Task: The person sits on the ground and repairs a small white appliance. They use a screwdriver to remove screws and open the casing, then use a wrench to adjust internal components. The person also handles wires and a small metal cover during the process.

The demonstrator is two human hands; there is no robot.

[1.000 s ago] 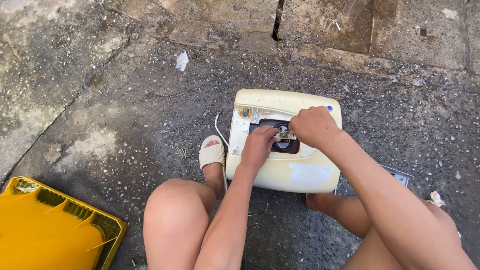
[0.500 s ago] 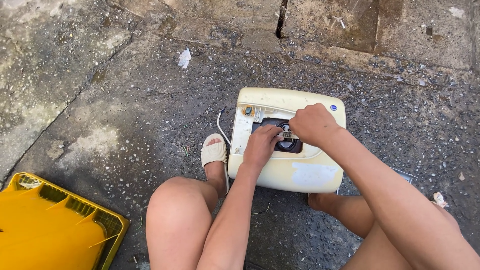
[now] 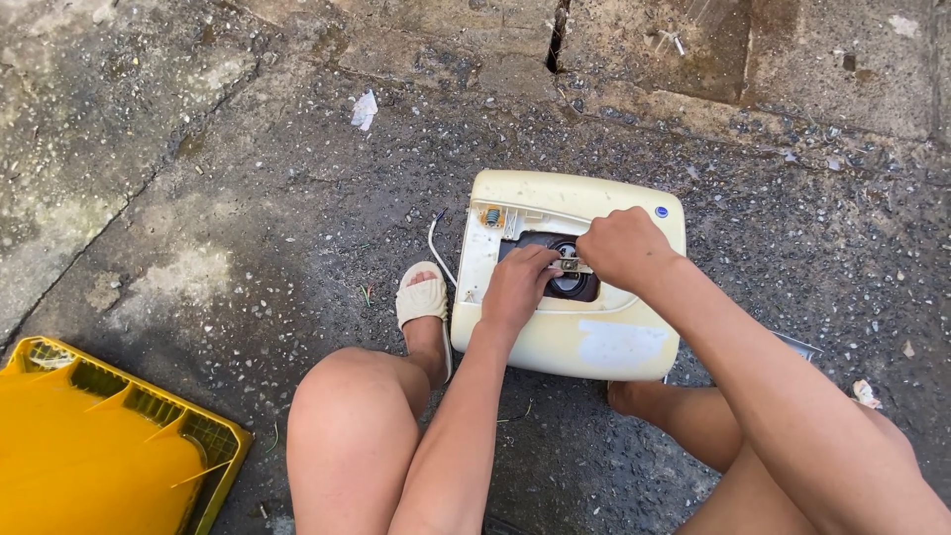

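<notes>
Fingers of both hands, left hand (image 3: pixel 517 287) and right hand (image 3: pixel 619 248), pinch a small metal part (image 3: pixel 569 264) over the dark opening (image 3: pixel 575 282) of the cream appliance casing (image 3: pixel 565 342), frame centre; yellow crate (image 3: pixel 99 446) lower left.

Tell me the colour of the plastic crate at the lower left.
Bright yellow: the yellow plastic crate on the ground, seen best in the head view.

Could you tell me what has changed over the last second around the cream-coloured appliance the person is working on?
Very little. Both hands stay at the dark opening of the cream appliance: the left hand and right hand still pinch the small metal part there, with only slight finger shifts. The view drifted a little. The yellow crate and sandal have not moved.
</notes>
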